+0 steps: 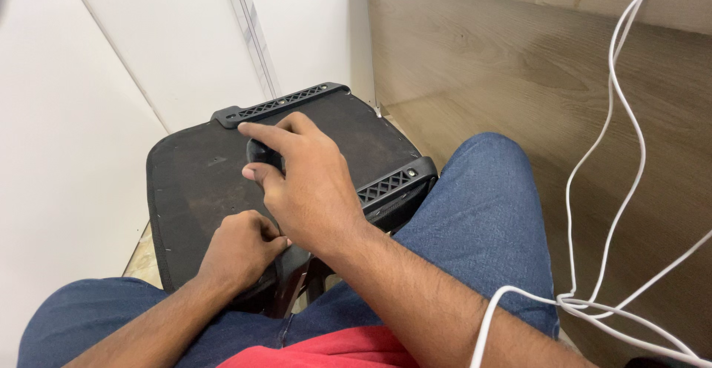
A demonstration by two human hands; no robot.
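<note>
Hands [297,190] hold small black object [264,153], orientation unclear.

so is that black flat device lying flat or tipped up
Lying flat: the black device rests broad face up between the knees, right hand on top.

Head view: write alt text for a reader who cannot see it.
The right hand pinches a small black knob on a flat black panel across the person's jeans-clad lap, while the left hand grips the panel's near edge. White cables hang at right.

The chair seat [200,183] was dark brown-black, its plastic side rails [285,103] black with a lattice pattern. The jeans [482,205] were blue, the shirt [334,349] red — the cables [615,116] white, the desk panel [519,64] pale wood-grain.
</note>
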